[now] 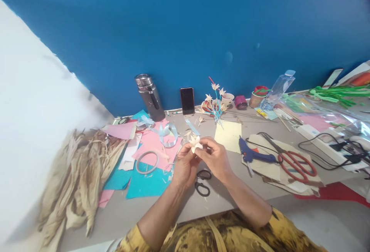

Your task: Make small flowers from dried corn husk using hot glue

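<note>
Both hands over the counter (219, 202), left hand (185, 167) and right hand (215, 158) fingers pinched shut on a small cream paper flower (195, 143), black scissors (202, 182) at 6 o'clock below, blue glue gun (254, 155) at 3 o'clock

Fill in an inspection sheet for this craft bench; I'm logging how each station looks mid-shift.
Surface: grey table, largely covered with craft material.
Job's things: small cream flower held between both hands above the table.
Clutter: dried husks at left; pink and teal paper sheets; tape ring; black-handled scissors below the hands; blue glue gun; red-handled scissors; flask; phone; finished flowers on sticks; green stems.
Grippers: left hand and right hand both pinch the flower.
Cables: black cords run to a white power strip at right.
Surroundings: blue wall; white panel at left.
</note>
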Action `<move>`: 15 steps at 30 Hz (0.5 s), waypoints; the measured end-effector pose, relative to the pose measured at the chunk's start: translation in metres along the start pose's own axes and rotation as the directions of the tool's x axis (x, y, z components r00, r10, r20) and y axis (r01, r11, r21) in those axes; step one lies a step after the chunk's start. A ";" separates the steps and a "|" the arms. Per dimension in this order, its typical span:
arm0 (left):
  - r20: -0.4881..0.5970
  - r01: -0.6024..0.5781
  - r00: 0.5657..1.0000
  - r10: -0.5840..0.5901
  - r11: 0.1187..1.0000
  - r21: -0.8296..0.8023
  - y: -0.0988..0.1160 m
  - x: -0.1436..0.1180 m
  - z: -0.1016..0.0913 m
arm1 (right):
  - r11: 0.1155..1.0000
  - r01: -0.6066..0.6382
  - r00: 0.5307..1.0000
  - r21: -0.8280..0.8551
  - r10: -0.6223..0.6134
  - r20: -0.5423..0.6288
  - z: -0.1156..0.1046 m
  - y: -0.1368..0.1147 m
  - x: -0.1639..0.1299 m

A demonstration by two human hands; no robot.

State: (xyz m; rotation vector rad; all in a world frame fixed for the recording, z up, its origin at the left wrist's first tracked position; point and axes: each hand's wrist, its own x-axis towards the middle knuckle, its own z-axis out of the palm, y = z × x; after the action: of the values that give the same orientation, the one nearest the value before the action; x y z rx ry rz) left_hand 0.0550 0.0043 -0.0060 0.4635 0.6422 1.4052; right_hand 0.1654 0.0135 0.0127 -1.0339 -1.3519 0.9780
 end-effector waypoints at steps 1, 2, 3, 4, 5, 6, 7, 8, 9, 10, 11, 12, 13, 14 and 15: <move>-0.003 0.004 1.000 -0.004 1.000 -0.008 0.000 0.000 -0.001 | 1.000 0.001 1.000 0.001 -0.001 -0.005 0.000 0.000 0.000; -0.005 0.003 1.000 -0.003 1.000 -0.011 0.001 0.000 -0.001 | 1.000 0.004 1.000 0.002 -0.004 -0.007 0.000 0.001 0.000; -0.006 -0.002 1.000 0.002 1.000 -0.008 0.001 0.000 -0.001 | 1.000 0.009 1.000 0.003 -0.009 -0.009 0.000 0.001 0.000; -0.006 -0.008 1.000 0.008 1.000 0.000 0.002 0.000 -0.001 | 1.000 0.014 1.000 0.004 -0.014 -0.009 0.000 0.002 0.001; -0.006 -0.013 1.000 0.013 1.000 0.013 0.002 0.000 0.000 | 1.000 0.018 1.000 0.004 -0.018 -0.010 -0.001 0.002 0.001; -0.007 -0.017 1.000 0.018 0.999 0.029 0.003 0.000 0.000 | 1.000 0.021 1.000 0.003 -0.020 -0.009 -0.001 0.002 0.001; -0.006 -0.020 1.000 0.020 0.999 0.046 0.003 0.000 0.000 | 1.000 0.023 1.000 0.000 -0.023 -0.008 -0.002 0.002 0.002; -0.003 -0.021 1.000 0.021 0.998 0.063 0.003 -0.001 0.001 | 1.000 0.024 1.000 0.001 -0.024 -0.009 -0.002 0.002 0.002; 0.002 -0.022 1.000 0.022 0.997 0.078 0.004 -0.001 0.001 | 1.000 0.024 1.000 0.004 -0.024 -0.011 -0.003 0.002 0.002; 0.012 -0.024 1.000 0.023 0.996 0.091 0.004 -0.001 0.000 | 1.000 0.022 1.000 0.012 -0.022 -0.015 -0.003 0.003 0.002; 0.025 -0.025 0.999 0.022 0.995 0.099 0.004 -0.001 0.000 | 1.000 0.017 1.000 0.024 -0.016 -0.020 -0.004 0.003 0.002; 0.041 -0.024 0.999 0.020 0.995 0.099 0.004 -0.001 -0.001 | 0.999 0.008 1.000 0.040 -0.007 -0.024 -0.004 0.003 0.002; 0.057 -0.019 0.998 0.014 0.996 0.088 0.004 -0.001 -0.002 | 0.998 -0.003 1.000 0.058 0.004 -0.024 -0.004 0.003 0.002; 0.066 -0.010 0.998 0.005 0.998 0.069 0.004 0.000 -0.003 | 0.997 -0.015 1.000 0.076 0.017 -0.020 -0.004 0.002 0.002; 0.072 0.006 0.997 -0.010 0.999 0.047 0.003 0.000 -0.003 | 0.995 -0.026 1.000 0.092 0.028 -0.010 -0.004 0.002 0.002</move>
State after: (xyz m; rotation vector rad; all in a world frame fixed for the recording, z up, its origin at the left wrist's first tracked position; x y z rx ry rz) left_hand 0.0502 0.0044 -0.0062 0.5457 0.6183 1.3620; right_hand 0.1697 0.0157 0.0113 -0.9890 -1.2744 1.0433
